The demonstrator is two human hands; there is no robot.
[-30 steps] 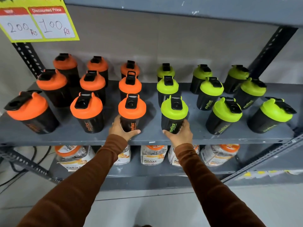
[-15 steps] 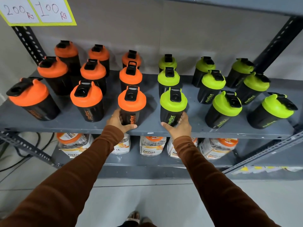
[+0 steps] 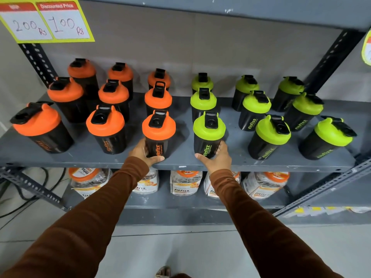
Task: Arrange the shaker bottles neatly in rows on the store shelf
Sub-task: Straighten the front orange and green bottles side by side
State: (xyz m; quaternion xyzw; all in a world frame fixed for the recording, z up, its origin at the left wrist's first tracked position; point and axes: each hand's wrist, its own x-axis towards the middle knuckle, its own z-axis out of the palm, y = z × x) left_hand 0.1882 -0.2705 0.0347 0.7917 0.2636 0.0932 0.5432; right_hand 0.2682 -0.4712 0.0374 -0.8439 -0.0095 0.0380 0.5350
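Observation:
Black shaker bottles stand in rows on the grey shelf (image 3: 180, 164). Several with orange lids fill the left half, several with green lids the right half. My left hand (image 3: 143, 154) wraps the base of the front orange-lidded bottle (image 3: 158, 133) near the shelf's front edge. My right hand (image 3: 217, 158) grips the base of the front green-lidded bottle (image 3: 208, 135) beside it. Both bottles stand upright on the shelf, a hand's width apart. The front-left orange bottle (image 3: 39, 127) and the front-right green bottle (image 3: 327, 138) sit further out than their rows.
A yellow price sign (image 3: 46, 21) hangs top left. Clear jars with orange lids (image 3: 185, 183) stand on the lower shelf. Slotted metal uprights (image 3: 39, 61) frame the rack at both sides, and cables (image 3: 12, 199) lie on the floor to the left.
Both hands stay on the same two front bottles. The view has tilted down and back up; the bottles have barely shifted.

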